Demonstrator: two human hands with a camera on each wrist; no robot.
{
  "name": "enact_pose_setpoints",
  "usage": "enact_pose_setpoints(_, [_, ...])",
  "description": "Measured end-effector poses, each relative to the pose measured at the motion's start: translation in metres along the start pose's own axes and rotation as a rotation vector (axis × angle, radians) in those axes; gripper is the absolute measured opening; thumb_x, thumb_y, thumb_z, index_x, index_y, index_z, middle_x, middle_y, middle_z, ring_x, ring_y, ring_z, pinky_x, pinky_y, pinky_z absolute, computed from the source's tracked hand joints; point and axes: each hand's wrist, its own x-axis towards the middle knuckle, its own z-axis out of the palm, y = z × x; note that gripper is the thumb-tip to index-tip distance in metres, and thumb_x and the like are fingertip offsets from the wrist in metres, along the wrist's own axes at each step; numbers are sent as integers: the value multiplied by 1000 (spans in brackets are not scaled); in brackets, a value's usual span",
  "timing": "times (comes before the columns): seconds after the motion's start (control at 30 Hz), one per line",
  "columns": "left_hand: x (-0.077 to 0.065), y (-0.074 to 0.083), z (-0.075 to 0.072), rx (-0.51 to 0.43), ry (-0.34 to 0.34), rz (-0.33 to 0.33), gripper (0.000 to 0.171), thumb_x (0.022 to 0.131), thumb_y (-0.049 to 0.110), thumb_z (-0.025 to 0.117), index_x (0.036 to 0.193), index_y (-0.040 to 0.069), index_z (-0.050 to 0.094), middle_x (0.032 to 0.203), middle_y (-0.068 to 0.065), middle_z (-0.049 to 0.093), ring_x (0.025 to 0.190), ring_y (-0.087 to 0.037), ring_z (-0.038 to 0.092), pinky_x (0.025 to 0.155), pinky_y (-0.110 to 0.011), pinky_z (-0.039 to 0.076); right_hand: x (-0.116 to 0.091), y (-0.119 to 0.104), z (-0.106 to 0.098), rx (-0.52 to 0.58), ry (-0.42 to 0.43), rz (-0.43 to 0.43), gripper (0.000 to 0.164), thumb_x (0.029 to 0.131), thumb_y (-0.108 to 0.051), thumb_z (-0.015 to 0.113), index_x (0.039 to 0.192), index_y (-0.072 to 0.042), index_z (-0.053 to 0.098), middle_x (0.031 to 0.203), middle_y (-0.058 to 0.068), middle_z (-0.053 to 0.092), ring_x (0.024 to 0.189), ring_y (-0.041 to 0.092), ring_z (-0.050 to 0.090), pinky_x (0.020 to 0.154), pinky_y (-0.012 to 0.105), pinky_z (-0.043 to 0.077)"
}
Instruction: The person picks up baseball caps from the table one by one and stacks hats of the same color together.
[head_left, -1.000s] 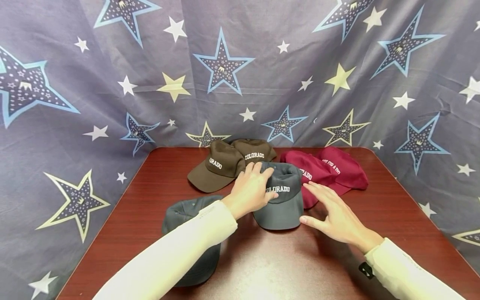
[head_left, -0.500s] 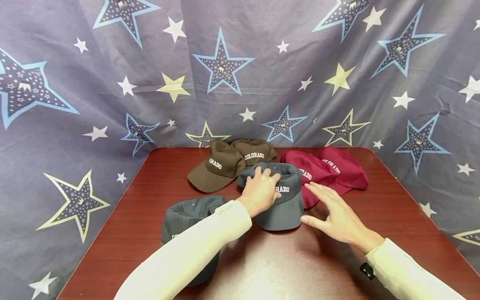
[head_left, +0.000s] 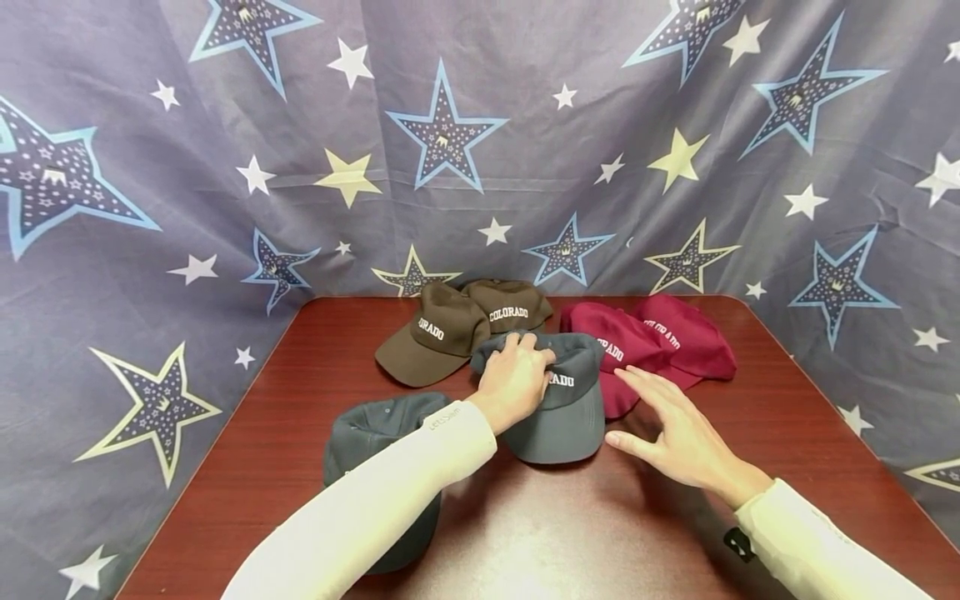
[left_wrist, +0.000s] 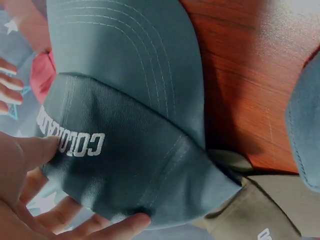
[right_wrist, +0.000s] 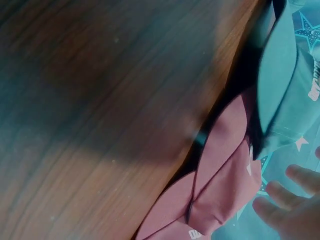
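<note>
My left hand (head_left: 516,377) grips the crown of a dark grey-blue baseball cap (head_left: 558,425) lettered COLORADO, in the middle of the table. In the left wrist view, the thumb (left_wrist: 37,150) lies over the lettering and the fingers spread across the crown. My right hand (head_left: 678,429) hovers just right of that cap's brim, fingers extended, holding nothing. Behind it sit two overlapping maroon caps (head_left: 600,325), (head_left: 693,337). A second dark grey-blue cap (head_left: 360,429) rests at the front left, partly hidden by my left sleeve.
Two brown caps (head_left: 427,350), (head_left: 510,302) overlap at the back of the reddish-brown wooden table (head_left: 277,408). A star-patterned grey curtain (head_left: 495,167) hangs behind and at both sides. A small black object (head_left: 738,543) shows by my right sleeve.
My left hand has shifted slightly right over the cap's crown, and its fingers have curled in on the fabric. The cap has moved slightly toward me. My right hand is nearly still.
</note>
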Motion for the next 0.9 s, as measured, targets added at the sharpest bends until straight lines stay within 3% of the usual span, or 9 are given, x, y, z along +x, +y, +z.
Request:
enact_pose_setpoints(0.17, [-4, -3, -10, -21, 12, 5, 22, 101, 30, 65, 121, 26, 75, 117, -4, 61, 116, -26, 55, 84, -46, 55, -3, 2, -2, -17, 5, 4, 92, 81, -49, 85, 158, -24, 42, 156, 7, 46, 141, 32, 43, 111, 55, 36])
enact_pose_setpoints(0.37, [-10, -8, -21, -36, 56, 30, 23, 102, 31, 65, 122, 26, 75, 116, -4, 62, 115, -25, 56, 84, -44, 55, -4, 3, -5, -27, 30, -8, 93, 80, -46, 87, 158, -22, 42, 154, 4, 49, 140, 31, 44, 115, 41, 33])
enact_pose_setpoints(0.6, [-22, -18, -35, -53, 155, 71, 18, 99, 27, 70, 115, 23, 77, 109, -4, 62, 111, -26, 58, 83, -44, 55, -3, 3, -6, -29, 47, -28, 94, 79, -44, 88, 157, -18, 43, 153, 5, 50, 140, 32, 44, 113, 48, 34])
enact_pose_setpoints(0.9, [-37, -32, -71, -81, 262, 130, 15, 96, 22, 73, 110, 20, 78, 107, -5, 63, 110, -28, 58, 79, -46, 55, -3, 4, -6, -35, 36, -20, 93, 79, -47, 87, 157, -20, 43, 152, 7, 51, 140, 32, 44, 114, 48, 34])
